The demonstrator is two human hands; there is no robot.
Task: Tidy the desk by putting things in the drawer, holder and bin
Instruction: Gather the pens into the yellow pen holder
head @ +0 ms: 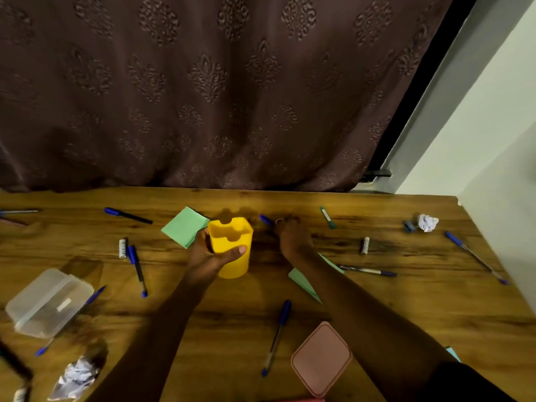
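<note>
Head view shows a brown patterned curtain (203, 88) hanging behind a wooden surface (377, 309) strewn with blue pens, green notes and crumpled paper, with a clear plastic box (48, 303) at the near left and a pink lid (321, 358) at the near edge. Near the middle, the left hand (210, 258) has its fingers (236, 252) clamped around the upright yellow holder (232, 246), just beside a green notepad (184, 226); the right hand (293, 237) reaches down at a blue pen (266, 220) right of the holder, though whether its fingers have closed is unclear
</note>
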